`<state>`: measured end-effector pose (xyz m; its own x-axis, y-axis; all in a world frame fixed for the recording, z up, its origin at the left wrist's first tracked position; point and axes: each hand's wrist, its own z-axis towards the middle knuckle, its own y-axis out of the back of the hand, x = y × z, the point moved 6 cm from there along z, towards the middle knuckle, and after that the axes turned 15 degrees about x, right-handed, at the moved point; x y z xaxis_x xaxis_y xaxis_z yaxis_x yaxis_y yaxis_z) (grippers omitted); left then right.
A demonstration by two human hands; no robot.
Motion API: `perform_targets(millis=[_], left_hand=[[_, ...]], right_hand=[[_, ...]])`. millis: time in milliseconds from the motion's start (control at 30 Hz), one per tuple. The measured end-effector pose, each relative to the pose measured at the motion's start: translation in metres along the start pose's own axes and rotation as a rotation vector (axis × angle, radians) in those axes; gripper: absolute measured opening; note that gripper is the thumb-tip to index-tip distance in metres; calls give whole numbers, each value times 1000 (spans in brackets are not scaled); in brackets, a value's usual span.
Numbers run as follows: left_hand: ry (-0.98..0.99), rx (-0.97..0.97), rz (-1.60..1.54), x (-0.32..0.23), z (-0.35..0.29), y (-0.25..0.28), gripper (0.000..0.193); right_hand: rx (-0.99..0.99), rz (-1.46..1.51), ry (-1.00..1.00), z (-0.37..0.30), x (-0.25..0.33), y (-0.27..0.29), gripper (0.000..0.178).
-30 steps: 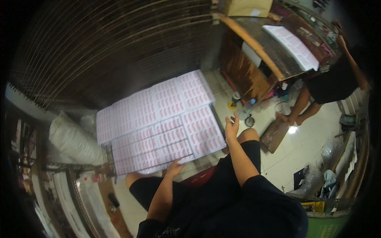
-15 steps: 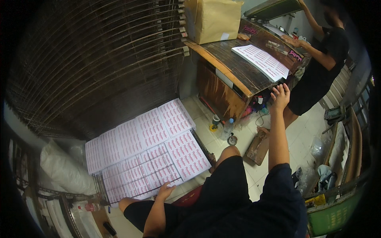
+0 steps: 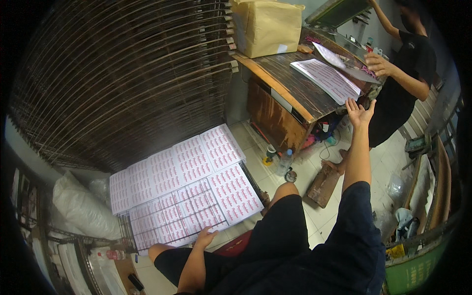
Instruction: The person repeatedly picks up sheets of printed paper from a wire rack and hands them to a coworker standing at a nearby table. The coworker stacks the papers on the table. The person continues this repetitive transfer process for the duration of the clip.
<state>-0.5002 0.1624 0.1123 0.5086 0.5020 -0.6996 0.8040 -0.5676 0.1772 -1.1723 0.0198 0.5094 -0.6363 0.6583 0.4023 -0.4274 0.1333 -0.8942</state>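
Observation:
At the wooden table's near right corner, my right hand [image 3: 360, 113] is raised palm up, fingers apart and empty, just by a stack of printed sheets [image 3: 325, 81]. Beyond that stack a loose curved sheet [image 3: 334, 55] hangs in the air near a co-worker's hand [image 3: 379, 65]. My left hand [image 3: 205, 237] rests low at the near edge of a wire drying rack, its fingers loosely stretched, nothing visible in them. White sheets with rows of red print [image 3: 235, 192] cover that rack. Some lie beneath the wires of a rack tier.
Raised rack tiers [image 3: 147, 73] fill the upper left. A brown-paper package [image 3: 268, 29] stands on the wooden table [image 3: 275, 73]. A bottle [image 3: 284, 162] and a wooden block [image 3: 322, 186] are on the floor. The co-worker [image 3: 413, 64] holds up a green-framed screen [image 3: 339, 12].
My right hand has turned palm up with fingers spread, moving slightly right. The co-worker's near hand has lifted, and a sheet has risen beside it. My left hand stays put.

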Motion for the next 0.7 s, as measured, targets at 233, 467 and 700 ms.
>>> perform_targets(millis=[233,467,700], left_hand=[[-22,2,33,-1,3,-3,65],[-45,3,48,13,18,-3,67],[-227,-62,109,-59,-28,-13,67]], right_hand=[[211,-110,-250,0,-24,-6,82],[312,-781,-314,-27,-57,-19,49],[396,-631,-221,-134,-95,-72,44]])
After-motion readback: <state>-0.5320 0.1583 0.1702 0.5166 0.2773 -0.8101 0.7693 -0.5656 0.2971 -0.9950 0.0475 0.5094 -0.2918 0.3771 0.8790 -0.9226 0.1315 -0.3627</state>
